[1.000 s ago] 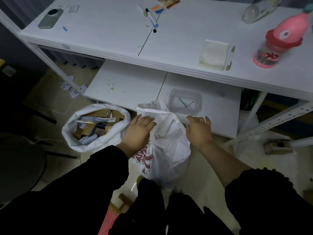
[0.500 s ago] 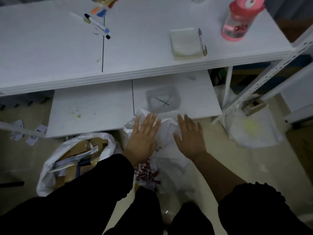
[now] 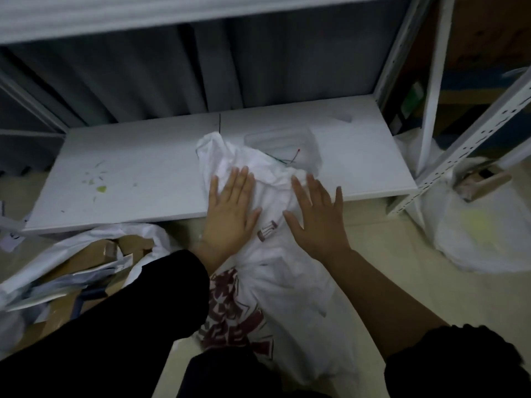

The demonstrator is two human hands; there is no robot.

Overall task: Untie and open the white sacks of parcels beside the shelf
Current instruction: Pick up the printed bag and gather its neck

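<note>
The left hand (image 3: 230,216) and right hand (image 3: 316,225) are pressing flat on the sack (image 3: 290,285), fingers spread, gripping nothing. They are probably seeking its tie; pinching it is coming next.

The lower shelf board (image 3: 143,168) is bare on its left half apart from small flecks; a hand can pass there beneath the upper board (image 3: 172,12). At centre, the crumpled top of the middle sack (image 3: 287,297) lies over the board's front edge, just in front of a clear tray (image 3: 287,133). The open sack of boxes (image 3: 71,247) blocks the floor at left. At right, open floor (image 3: 382,254) separates the middle sack from the perforated upright (image 3: 459,156) and a further sack (image 3: 482,242).
</note>
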